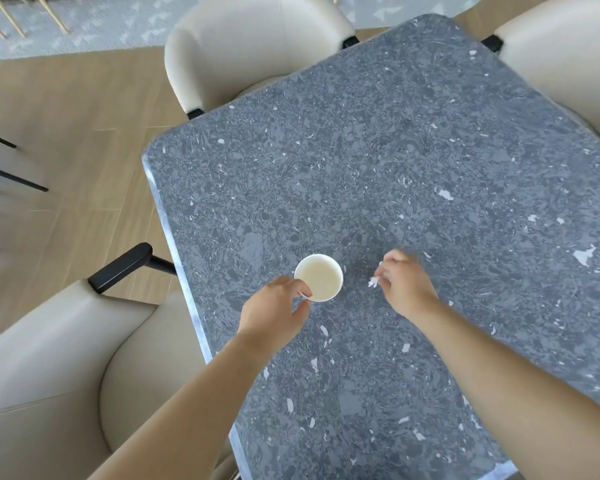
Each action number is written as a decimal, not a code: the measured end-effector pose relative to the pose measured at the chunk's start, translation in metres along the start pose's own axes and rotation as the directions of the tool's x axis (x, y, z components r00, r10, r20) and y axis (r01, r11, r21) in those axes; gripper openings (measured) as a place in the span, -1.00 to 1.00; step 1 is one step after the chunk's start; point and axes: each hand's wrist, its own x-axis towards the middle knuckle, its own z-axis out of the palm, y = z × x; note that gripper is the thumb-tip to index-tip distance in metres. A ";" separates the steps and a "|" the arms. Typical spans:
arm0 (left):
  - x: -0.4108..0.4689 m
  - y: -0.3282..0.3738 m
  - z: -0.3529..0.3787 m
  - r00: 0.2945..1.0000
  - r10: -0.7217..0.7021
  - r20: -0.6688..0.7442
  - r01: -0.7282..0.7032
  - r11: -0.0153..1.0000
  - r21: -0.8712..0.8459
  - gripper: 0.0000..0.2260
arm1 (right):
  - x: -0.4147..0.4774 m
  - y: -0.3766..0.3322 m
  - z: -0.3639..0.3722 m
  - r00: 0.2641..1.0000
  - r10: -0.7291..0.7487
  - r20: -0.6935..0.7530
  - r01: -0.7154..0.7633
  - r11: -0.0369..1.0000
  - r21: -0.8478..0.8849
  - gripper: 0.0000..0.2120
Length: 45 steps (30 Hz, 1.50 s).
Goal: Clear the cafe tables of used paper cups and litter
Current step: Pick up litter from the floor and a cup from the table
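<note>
Near the worktop (395, 150) edge, the left hand (274, 315) is gripping the cup (321, 275), mouth up; just right of it, the right hand (407, 287) is pinching a scrap (373, 282).

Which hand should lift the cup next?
Left. The left hand pinches the cup at its rim; the right hand is apart from it, pinching a white scrap.

One cup (321, 277); one scrap (373, 282); two hands (274, 308) (407, 285)
</note>
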 end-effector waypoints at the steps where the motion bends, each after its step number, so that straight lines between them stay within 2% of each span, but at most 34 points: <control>1: -0.001 0.000 -0.001 1.000 0.003 0.002 -0.003 1.000 0.003 -0.85 | -0.002 -0.001 0.000 1.000 0.003 0.010 -0.003 1.000 -0.001 -0.91; 4: -0.004 0.001 -0.003 1.000 0.010 0.003 -0.010 1.000 0.008 -0.84 | -0.006 -0.010 -0.007 1.000 0.017 -0.011 -0.016 0.998 0.052 -0.92; 6: -0.007 0.001 -0.005 1.000 0.015 -0.005 -0.015 1.000 0.011 -0.85 | -0.009 -0.024 -0.017 0.996 0.008 -0.085 0.004 0.991 0.134 -0.94; 10: -0.018 -0.001 -0.010 0.999 0.015 -0.034 -0.015 1.000 -0.009 -0.87 | -0.023 -0.072 -0.043 0.959 -0.104 -0.262 0.162 0.965 0.208 -0.94; 12: -0.027 -0.002 -0.012 0.998 0.018 -0.052 -0.018 1.000 -0.016 -0.88 | -0.034 -0.096 -0.049 0.944 -0.167 -0.286 0.245 0.932 0.265 -0.92; 16: -0.046 -0.006 -0.015 0.997 0.017 -0.078 -0.020 0.999 -0.034 -0.90 | -0.057 -0.127 -0.045 0.943 -0.248 -0.222 0.307 0.905 0.294 -0.89; 22: -0.078 -0.022 -0.017 0.995 -0.029 -0.096 0.023 0.998 -0.060 -0.90 | -0.087 -0.150 -0.028 0.957 -0.265 -0.117 0.288 0.916 0.278 -0.90; 30: -0.116 -0.043 -0.022 0.983 -0.033 -0.181 0.008 0.990 -0.140 -0.90 | -0.121 -0.178 -0.012 0.959 -0.272 -0.076 0.283 0.924 0.257 -0.88; 39: -0.152 -0.063 -0.025 0.981 -0.005 -0.194 -0.020 0.991 -0.130 -0.89 | -0.145 -0.205 0.006 0.944 -0.302 -0.131 0.326 0.908 0.262 -0.87; 45: -0.187 -0.067 -0.025 0.963 -0.091 -0.255 0.054 0.988 -0.147 -0.90 | -0.164 -0.218 0.013 0.923 -0.378 -0.074 0.384 0.889 0.250 -0.89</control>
